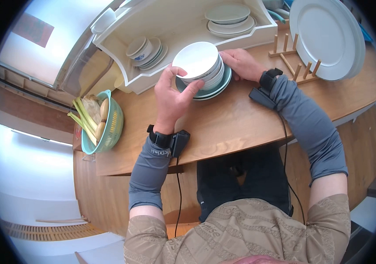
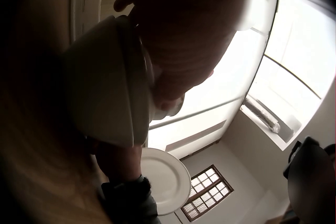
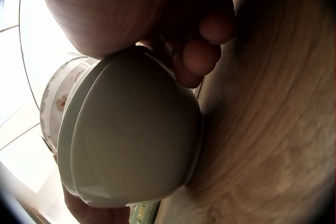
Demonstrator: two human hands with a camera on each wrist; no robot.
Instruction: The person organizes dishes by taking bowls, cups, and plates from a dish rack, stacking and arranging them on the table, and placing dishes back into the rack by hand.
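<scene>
In the head view on my screen, the white bowls (image 1: 195, 60) sit in a pile inside the green bowls (image 1: 222, 82), on the far part of the table (image 1: 223, 125). I think moving them turns on one thing: the pile is right between the hands. The left hand (image 1: 172, 99) is at its near left side, a finger over the top rim and the thumb outside, so it pinches the white bowls. The right hand (image 1: 245, 66) is at the right side, by the green rim. The bowls are round, so no side is longer.

My left wrist view is dark. I see the right hand past the bowls there, but not how the left fingertips sit.

My right wrist view shows deep green sides and a red flower (image 3: 61, 102), which the head view does not. The right fingers are bent. I cannot tell if they grip, or if the pile touches the table.
</scene>
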